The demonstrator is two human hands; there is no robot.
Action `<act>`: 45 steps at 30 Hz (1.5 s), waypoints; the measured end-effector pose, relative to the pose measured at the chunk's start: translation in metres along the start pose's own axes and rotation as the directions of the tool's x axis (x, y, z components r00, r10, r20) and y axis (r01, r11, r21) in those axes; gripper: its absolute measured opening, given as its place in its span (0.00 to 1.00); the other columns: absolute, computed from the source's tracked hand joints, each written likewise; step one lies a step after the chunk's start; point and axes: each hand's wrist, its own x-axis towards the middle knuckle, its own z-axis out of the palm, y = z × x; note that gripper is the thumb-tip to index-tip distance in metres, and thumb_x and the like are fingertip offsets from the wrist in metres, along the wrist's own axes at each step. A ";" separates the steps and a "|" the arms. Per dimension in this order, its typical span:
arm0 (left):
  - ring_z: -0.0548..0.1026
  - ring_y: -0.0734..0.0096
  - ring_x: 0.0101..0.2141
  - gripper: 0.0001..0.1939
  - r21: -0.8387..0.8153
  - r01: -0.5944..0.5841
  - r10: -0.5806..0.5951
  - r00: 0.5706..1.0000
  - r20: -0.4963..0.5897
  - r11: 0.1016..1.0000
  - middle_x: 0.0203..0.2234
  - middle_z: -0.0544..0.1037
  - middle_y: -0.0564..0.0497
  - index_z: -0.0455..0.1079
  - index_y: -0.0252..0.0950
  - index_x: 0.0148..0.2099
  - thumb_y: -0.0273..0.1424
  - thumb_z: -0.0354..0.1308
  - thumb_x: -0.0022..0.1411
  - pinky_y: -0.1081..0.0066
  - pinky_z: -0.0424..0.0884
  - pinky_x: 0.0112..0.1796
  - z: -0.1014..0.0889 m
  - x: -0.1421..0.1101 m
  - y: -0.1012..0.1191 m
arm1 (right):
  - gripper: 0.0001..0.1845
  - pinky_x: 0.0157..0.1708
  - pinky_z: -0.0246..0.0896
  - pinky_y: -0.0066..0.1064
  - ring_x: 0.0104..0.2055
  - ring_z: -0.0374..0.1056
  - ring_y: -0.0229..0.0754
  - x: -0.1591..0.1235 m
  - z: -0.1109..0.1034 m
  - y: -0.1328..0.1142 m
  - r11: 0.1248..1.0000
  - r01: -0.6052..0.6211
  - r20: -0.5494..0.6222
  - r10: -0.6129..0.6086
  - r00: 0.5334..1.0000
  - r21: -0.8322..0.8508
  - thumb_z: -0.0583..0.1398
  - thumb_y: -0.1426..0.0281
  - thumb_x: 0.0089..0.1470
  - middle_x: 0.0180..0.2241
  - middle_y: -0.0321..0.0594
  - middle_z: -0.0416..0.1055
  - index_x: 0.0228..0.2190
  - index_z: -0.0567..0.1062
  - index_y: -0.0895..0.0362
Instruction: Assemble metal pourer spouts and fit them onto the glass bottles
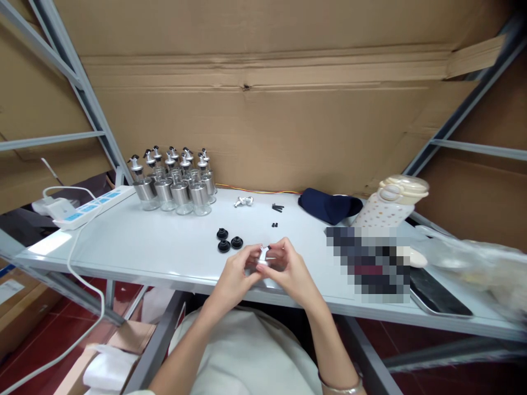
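A small silver pour spout (263, 255) with a black bit at its top is held between both hands above the table's front edge. My left hand (236, 274) pinches it from the left with thumb and fingers. From the right, my right hand (294, 271) closes on it, its fingertips at the black bit; the fingers partly cover the spout. Three black ribbed stoppers (223, 246) lie just beyond my left hand. Farther back are loose silver spouts (244, 202), several thin black strips (278, 208) and two tiny black pieces (274, 225).
Several glass oil bottles (180, 198) with steel sleeves stand at the back left, beside a power strip (94, 208). To the right are a dark blue cap (329, 206), a cream bottle (387, 206), a phone (438, 293) and a plastic bag (486, 269). Cardboard (263, 126) walls the back.
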 end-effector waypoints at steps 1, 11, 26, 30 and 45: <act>0.78 0.64 0.41 0.23 -0.008 0.006 -0.006 1.000 0.006 1.000 0.43 0.79 0.45 0.69 0.35 0.51 0.21 0.61 0.52 0.65 0.74 0.45 0.000 0.000 0.000 | 0.21 0.33 0.73 0.35 0.34 0.75 0.44 0.000 0.000 0.000 1.000 0.001 0.002 -0.001 1.000 0.007 0.67 0.62 0.44 0.33 0.41 0.76 0.33 0.62 0.53; 0.77 0.65 0.42 0.20 0.000 -0.056 0.056 0.998 0.011 0.998 0.46 0.77 0.44 0.68 0.34 0.53 0.25 0.57 0.58 0.66 0.73 0.46 0.001 -0.003 0.004 | 0.17 0.41 0.71 0.37 0.39 0.75 0.44 -0.003 0.001 0.004 0.995 0.087 -0.029 -0.086 0.996 0.050 0.66 0.66 0.47 0.37 0.40 0.76 0.33 0.62 0.53; 0.60 0.59 0.61 0.29 0.201 -0.185 0.173 0.982 0.075 0.962 0.62 0.61 0.46 0.54 0.44 0.65 0.30 0.55 0.64 0.58 0.64 0.57 0.010 -0.022 0.029 | 0.08 0.46 0.72 0.37 0.44 0.75 0.45 -0.008 0.010 0.000 0.942 0.252 -0.302 -0.180 0.936 0.221 0.65 0.67 0.50 0.36 0.41 0.77 0.32 0.73 0.52; 0.59 0.58 0.61 0.31 0.292 -0.182 0.167 0.983 0.075 0.939 0.63 0.61 0.46 0.51 0.45 0.67 0.30 0.55 0.64 0.54 0.59 0.60 0.006 -0.029 0.034 | 0.06 0.47 0.71 0.38 0.46 0.74 0.47 -0.009 0.018 0.001 0.933 0.241 -0.279 -0.164 0.946 0.267 0.65 0.65 0.51 0.39 0.43 0.77 0.31 0.76 0.53; 0.75 0.77 0.29 0.13 0.080 -0.421 0.417 0.907 0.058 0.904 0.45 0.75 0.50 0.67 0.49 0.53 0.34 0.52 0.68 0.77 0.74 0.26 -0.015 -0.053 0.091 | 0.06 0.36 0.64 0.33 0.44 0.70 0.46 -0.004 0.016 0.006 0.987 0.151 -0.434 -0.110 0.894 0.062 0.62 0.68 0.51 0.38 0.44 0.73 0.31 0.80 0.54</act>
